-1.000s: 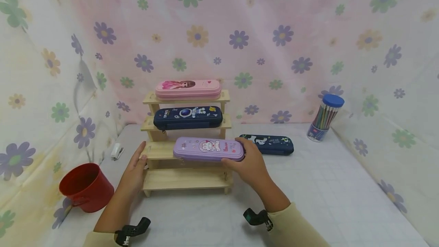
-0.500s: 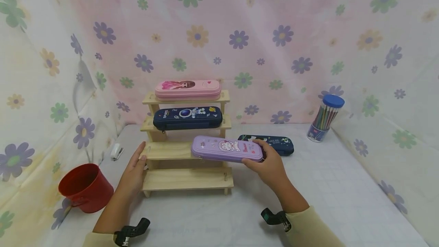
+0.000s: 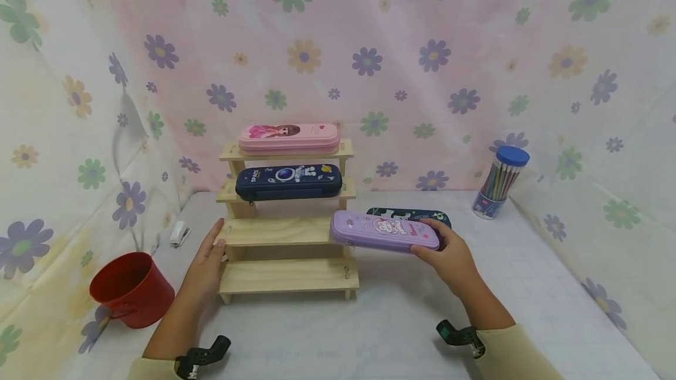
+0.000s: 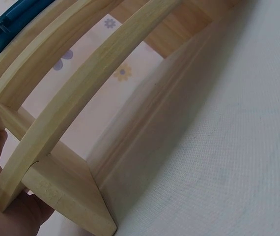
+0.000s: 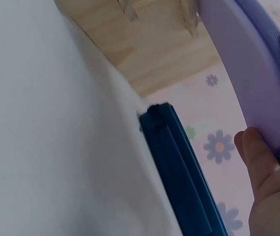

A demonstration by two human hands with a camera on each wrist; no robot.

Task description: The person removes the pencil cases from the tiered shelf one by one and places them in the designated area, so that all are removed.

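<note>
My right hand (image 3: 449, 257) pinches the right end of a purple pencil case (image 3: 364, 228) with a bunny print. Held in the air, the case overlaps the right edge of a stepped wooden display rack (image 3: 290, 277) in the head view. It also covers part of a dark blue panda pencil case (image 3: 409, 213) lying on the table, seen edge-on in the right wrist view. Fingers extended, my left hand (image 3: 205, 260) rests against the rack's left side. On the rack's top tier lies a pink pencil case (image 3: 290, 138), with a navy space pencil case (image 3: 287, 182) one tier lower.
A red metal bucket (image 3: 132, 291) stands left of my left forearm, with a small white object (image 3: 179, 233) behind it. At the back right is a tub of pencils (image 3: 499, 183) with a blue lid. Flowered cloth (image 3: 396, 34) hangs behind and along the sides.
The right hand has carried the purple pencil case rightward, off from over the third tier, so it now covers more of the panda case. The left hand has stayed at the rack's side.
</note>
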